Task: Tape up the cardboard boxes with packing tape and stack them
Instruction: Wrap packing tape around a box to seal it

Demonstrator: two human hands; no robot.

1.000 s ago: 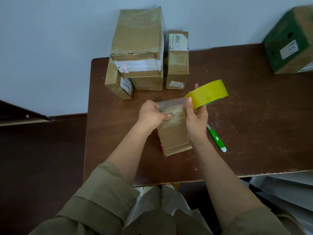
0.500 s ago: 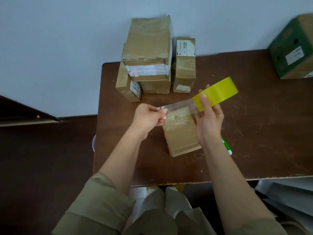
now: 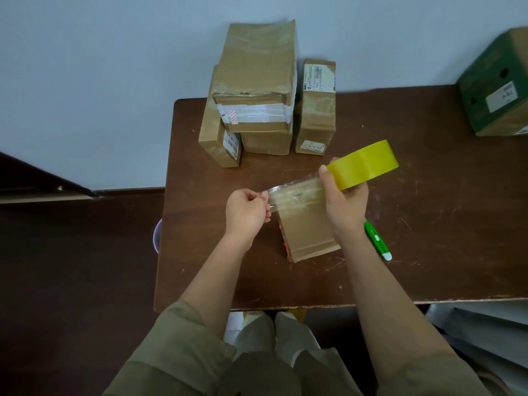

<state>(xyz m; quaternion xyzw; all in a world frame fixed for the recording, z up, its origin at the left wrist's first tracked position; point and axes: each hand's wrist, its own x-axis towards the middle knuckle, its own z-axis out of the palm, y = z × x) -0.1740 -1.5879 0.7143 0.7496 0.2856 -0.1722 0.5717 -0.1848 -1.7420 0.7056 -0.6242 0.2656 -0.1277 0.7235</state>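
I count five cardboard boxes: one small box point(image 3: 307, 224) under my hands, three stacked behind point(image 3: 254, 90), one green box point(image 3: 497, 84). My left hand point(image 3: 245, 212) pinches the tape end point(image 3: 294, 185); my right hand point(image 3: 345, 201) grips the one yellow tape roll point(image 3: 363, 164).

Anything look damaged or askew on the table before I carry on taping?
Yes: the top box of the stack by the wall is crumpled, its front edge torn and ragged above the white tape. The green box at the right edge sits tilted. The box under the hands looks intact.
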